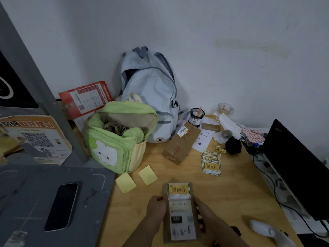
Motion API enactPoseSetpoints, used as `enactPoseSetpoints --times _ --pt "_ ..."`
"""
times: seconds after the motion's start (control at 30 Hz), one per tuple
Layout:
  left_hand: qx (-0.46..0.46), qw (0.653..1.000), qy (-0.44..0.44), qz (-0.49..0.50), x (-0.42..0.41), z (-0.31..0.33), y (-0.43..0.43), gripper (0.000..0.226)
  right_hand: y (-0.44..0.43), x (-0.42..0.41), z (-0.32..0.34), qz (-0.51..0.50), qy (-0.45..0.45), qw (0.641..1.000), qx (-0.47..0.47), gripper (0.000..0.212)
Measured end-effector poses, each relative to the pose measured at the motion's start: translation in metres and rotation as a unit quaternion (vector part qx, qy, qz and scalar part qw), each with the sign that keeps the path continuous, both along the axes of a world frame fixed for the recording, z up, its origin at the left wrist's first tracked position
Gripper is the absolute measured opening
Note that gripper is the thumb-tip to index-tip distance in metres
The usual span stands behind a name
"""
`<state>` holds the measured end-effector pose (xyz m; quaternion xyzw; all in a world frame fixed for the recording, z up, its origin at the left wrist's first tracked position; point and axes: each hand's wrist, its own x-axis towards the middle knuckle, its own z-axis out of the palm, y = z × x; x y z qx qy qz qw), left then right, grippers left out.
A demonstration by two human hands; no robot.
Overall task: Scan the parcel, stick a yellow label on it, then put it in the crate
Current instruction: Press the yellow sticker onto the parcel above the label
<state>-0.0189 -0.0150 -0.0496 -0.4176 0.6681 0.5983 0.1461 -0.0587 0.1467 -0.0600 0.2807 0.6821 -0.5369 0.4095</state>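
A small brown parcel (180, 213) lies on the wooden table near the front edge. It carries a white shipping slip and a yellow label (179, 190) stuck at its far end. My left hand (156, 211) grips the parcel's left side and my right hand (206, 216) grips its right side. A white handheld scanner (268, 231) lies on the table to the right of my right hand. A stack of spare yellow labels (211, 164) sits further back. No crate is in view.
A second brown box (179, 145), a green bag (119, 138) and a pale blue backpack (151, 95) stand behind. Two yellow sticky notes (137, 178) lie at left. A phone (62, 205) rests on a grey stand, a black laptop (295, 164) at right.
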Motion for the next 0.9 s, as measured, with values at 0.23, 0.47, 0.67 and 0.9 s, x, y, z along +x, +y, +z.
enactPoseSetpoints --times 0.23,0.47,0.67,0.9 --pt "0.059 0.990 0.126 0.018 -0.030 0.051 -0.008 0.035 0.009 -0.022 0.028 -0.025 0.090 0.994 -0.061 0.067" --pt "0.041 0.975 0.217 -0.004 -0.039 0.093 -0.008 0.038 0.004 -0.040 0.081 -0.031 0.174 0.982 -0.071 0.070" --pt "0.011 0.967 0.255 0.029 -0.034 0.137 -0.005 0.007 0.005 -0.042 0.121 -0.053 0.247 0.960 -0.125 0.068" --pt "0.021 0.958 0.284 0.003 -0.024 0.180 -0.007 0.025 -0.007 -0.032 0.186 -0.044 0.300 0.942 -0.143 0.045"
